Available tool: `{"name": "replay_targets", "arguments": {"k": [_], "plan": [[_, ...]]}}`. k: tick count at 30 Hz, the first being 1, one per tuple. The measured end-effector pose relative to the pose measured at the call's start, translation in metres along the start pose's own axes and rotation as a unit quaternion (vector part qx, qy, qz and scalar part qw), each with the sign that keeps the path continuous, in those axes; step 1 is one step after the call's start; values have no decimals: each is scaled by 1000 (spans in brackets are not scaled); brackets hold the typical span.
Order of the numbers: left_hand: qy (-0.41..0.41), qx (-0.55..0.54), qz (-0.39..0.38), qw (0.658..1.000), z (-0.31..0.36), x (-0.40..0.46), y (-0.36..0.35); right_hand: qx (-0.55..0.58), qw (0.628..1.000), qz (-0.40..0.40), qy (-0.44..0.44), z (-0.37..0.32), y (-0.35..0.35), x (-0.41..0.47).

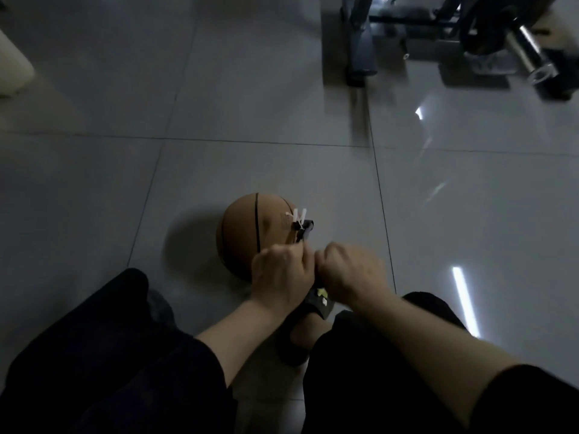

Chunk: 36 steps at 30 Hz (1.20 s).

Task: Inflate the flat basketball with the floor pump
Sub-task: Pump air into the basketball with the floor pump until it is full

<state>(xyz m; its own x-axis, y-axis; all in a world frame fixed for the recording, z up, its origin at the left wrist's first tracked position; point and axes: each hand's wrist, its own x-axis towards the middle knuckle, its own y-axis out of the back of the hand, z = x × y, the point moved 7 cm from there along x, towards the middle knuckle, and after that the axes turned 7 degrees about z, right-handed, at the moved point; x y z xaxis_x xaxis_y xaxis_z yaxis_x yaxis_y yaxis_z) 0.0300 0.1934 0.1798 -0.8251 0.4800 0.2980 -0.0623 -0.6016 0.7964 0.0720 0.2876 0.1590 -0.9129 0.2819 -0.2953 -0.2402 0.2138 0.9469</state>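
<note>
1. On the grey tiled floor [250, 89], in the head view, your basketball [247, 233] lies just ahead of your knees, close to a tile seam on its right side, casting a shadow to its left.
2. Your left hand [282, 277] sits over the near right part of the ball, fingers curled round something small; a dark pump head with white plastic pieces [301, 225] sticks up beyond its knuckles, against the ball's upper right side.
3. You cannot tell from this angle whether that fitting is seated in the ball's valve or only lies against the skin.
4. Your right hand [351, 270] is touching the left one, fingers curled downward onto a dark part hidden beneath it; what exactly it grips cannot be made out.
5. Below both hands a black piece with a yellow-green marking [319, 300] shows between your wrists, above your bare foot in a dark sandal [297, 343].
6. Your dark trouser legs [109, 355] fill the lower corners.
7. At the far right corner of the floor stands dark gym equipment [470, 32] with a metal bar, well apart from the ball, and blurred.
</note>
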Motion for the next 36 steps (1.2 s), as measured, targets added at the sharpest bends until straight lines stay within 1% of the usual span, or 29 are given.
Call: {"name": "replay_targets", "arguments": {"k": [3,6,8,9,11,14,15,17,18,20,22,24,26,29,32,33,36], "plan": [[25,-22,-31,999,-26,-23,-36,16,999,-27,-14,0,-39,5],[30,-26,-44,998,-35,-27,-60,-4,999,-37,-13,4,-52,11],[36,-19,-54,998,-41,-25,-67,20,998,-34,-41,8,-58,15],[34,-9,-45,998,-45,-24,-64,33,998,-35,-51,6,-60,18],[33,11,-41,999,-42,-21,-64,22,997,-47,-49,6,-62,20],[31,31,-65,997,-21,-15,-63,13,996,-54,-65,20,-54,13],[23,32,-85,996,-13,-13,-66,11,995,-71,-65,26,-56,11],[6,28,-132,991,6,-14,-65,46,988,-109,-94,38,-57,0],[5,19,-137,990,11,-16,-58,66,985,-119,-107,39,-55,-7],[6,3,-126,992,16,-12,-35,53,990,-108,-72,33,-43,-11],[-18,-17,-90,996,27,3,-8,31,997,-70,-30,29,-15,-6],[-39,-28,-22,999,43,25,26,33,999,-29,-27,29,30,-2],[-40,-31,28,998,58,47,54,41,999,1,-33,30,71,4],[-32,-17,54,998,65,56,66,51,998,26,-35,24,97,3],[-38,3,48,998,45,33,40,62,994,28,-81,17,65,-13],[-31,-3,41,999,33,20,24,56,995,17,-82,13,44,-17],[-13,-56,-3,998,1,-12,-19,15,999,-20,-41,8,-8,-15]]}}
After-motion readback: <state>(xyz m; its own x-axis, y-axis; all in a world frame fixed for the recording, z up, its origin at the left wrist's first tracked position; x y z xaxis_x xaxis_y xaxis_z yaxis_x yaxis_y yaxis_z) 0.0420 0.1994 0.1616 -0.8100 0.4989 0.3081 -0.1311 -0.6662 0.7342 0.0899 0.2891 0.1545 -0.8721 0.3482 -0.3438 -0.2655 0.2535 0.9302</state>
